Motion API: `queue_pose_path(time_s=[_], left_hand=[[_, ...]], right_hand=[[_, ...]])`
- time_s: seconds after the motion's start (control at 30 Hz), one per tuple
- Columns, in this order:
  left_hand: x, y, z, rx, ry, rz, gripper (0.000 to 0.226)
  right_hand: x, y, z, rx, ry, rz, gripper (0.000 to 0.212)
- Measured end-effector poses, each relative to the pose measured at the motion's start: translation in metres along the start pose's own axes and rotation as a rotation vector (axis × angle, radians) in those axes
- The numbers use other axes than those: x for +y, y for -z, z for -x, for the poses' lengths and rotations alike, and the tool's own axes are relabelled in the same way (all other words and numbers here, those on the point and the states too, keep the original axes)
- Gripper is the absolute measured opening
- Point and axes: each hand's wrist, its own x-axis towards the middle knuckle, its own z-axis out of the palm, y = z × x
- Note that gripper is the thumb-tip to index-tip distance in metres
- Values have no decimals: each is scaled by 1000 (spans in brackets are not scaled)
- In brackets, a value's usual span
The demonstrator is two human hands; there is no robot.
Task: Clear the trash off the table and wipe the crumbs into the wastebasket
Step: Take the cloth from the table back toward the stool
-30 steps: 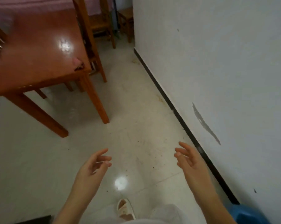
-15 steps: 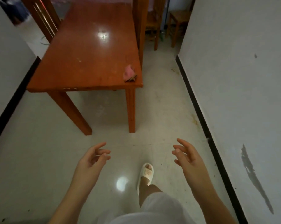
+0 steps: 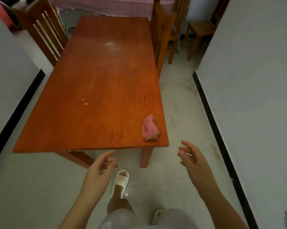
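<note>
- One pink cloth (image 3: 149,128) lies crumpled on the wooden table (image 3: 96,103), close to its near right corner, with a brownish edge showing at the end nearest the person.
- A few pale crumbs (image 3: 86,103) dot the tabletop to the left of the middle, well apart from the cloth; a couple of smaller specks sit between them and the cloth.
- A faint whitish smear (image 3: 110,44) shows on the far half of the table.
- The right hand (image 3: 193,158) hovers just off the near right corner of the table, below the cloth in the view, fingers spread loosely and holding nothing.
- The left hand (image 3: 99,169) hangs in front of the near edge of the table, fingers loosely curled with the thumb near the fingertips, and it is empty too.
- Neither hand touches the table or the cloth.
- A white slipper (image 3: 120,180) on one foot is planted on the pale tiled floor (image 3: 177,113) between the two forearms; a second slipper (image 3: 157,215) peeks out lower down.
- A slatted wooden chair (image 3: 45,35) stands at the far left side of the table, and another chair (image 3: 162,33) is pushed up against its right side.
- A small wooden stool (image 3: 198,33) sits farther back on the right.
- White walls with a black skirting (image 3: 210,116) run along both sides.
</note>
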Motion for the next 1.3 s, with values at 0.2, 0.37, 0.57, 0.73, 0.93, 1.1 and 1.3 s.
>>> queue_pose_path(time_s=[0.2, 0.37, 0.57, 0.73, 0.93, 1.1, 1.3], left_hand=[[13, 5, -146, -302, -174, -508, 40], [6, -4, -216, -515, -389, -989, 57], [-18, 0, -245, -665, -646, -1271, 65], [3, -3, -242, -733, -535, -1242, 54], [66, -45, -194, -1032, -562, -865, 43], [78, -87, -86, -1364, -721, -635, 33], [36, -93, 73, -1775, -860, -579, 32]], right_hand=[[-18, -71, -92, 107, -99, 74, 33], [-11, -128, -132, 111, -203, 388, 54], [-5, -146, -136, 249, -178, 543, 49], [-16, -124, -114, 443, -304, 238, 44], [-18, -77, 3, 815, -370, -49, 34], [-12, -83, 167, 1233, -459, -227, 30], [10, -153, 339, 1680, -697, -370, 40]])
